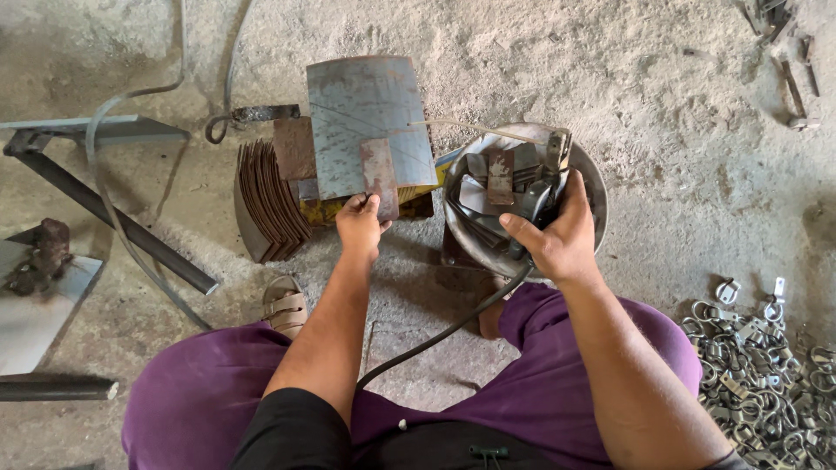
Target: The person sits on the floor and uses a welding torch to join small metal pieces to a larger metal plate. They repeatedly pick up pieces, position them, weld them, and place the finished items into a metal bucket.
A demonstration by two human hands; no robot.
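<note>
Strip: small rusty metal strip (380,177), pinched at its lower end by the left hand (359,224); lies flat against the lower edge of the plate.
Plate: curved grey steel plate (369,124), resting on a yellow block (418,193), tilted toward the person.
Left hand: fingers closed on the strip, thumb on top.
Right hand: right hand (557,237) clamped round the handle of a welding holder (538,187); hands apart, each on its own thing.
Holder: held over the bowl; black cable (453,326) runs from it down between the knees.
Bowl: round metal bowl (592,178), right of the plate, holding flat metal pieces.
Stack: rusty sheets (266,200) standing on edge, just left of the block.
Floor, right: heap of metal rings (759,352).
Floor, left: dark steel bars (113,218), well apart from the hands.
Foot: sandal (285,305) below the stack.
</note>
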